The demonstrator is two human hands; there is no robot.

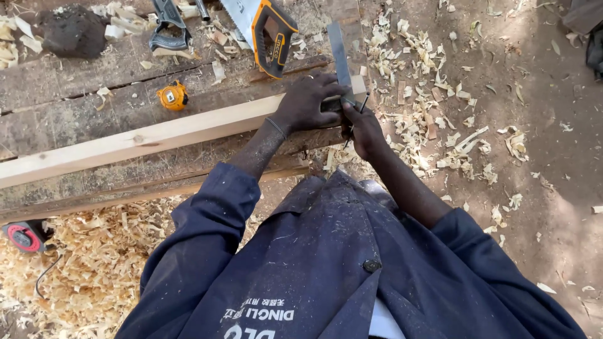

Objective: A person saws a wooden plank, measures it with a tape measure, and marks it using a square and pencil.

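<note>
The left hand [306,103], just above the centre of the frame, lay palm down with its fingers spread and pressed on the stock of a try square [340,59]. The steel blade of the square ran toward the top of the frame, across the bench. The stock sat against the near end of a pale timber length [151,139], which crossed the frame from the left edge to upper centre, resting on a dark, weathered workbench [75,75].

The right hand [363,129], immediately right of the left hand, was closed around a thin dark pencil [359,112]. The pencil tip met the timber beside the square blade. Both hands were touching or nearly touching at the timber's end.

Other items on the bench:
- A yellow tape measure [173,96], upper left of centre, just beyond the timber.
- A handsaw with an orange and black handle [270,34], at top centre, close to the square blade.
- A dark metal clamp [168,28], at the top, left of the saw.
- A dark lump [70,30], upper left corner; its kind could not be determined.

Wood shavings [94,263] were heaped at lower left and scattered over the earth floor at upper right. A red and black power tool [25,235] lay at the left edge, partly out of frame. The person wore a dusty navy work coat [314,270], filling the lower centre
</note>
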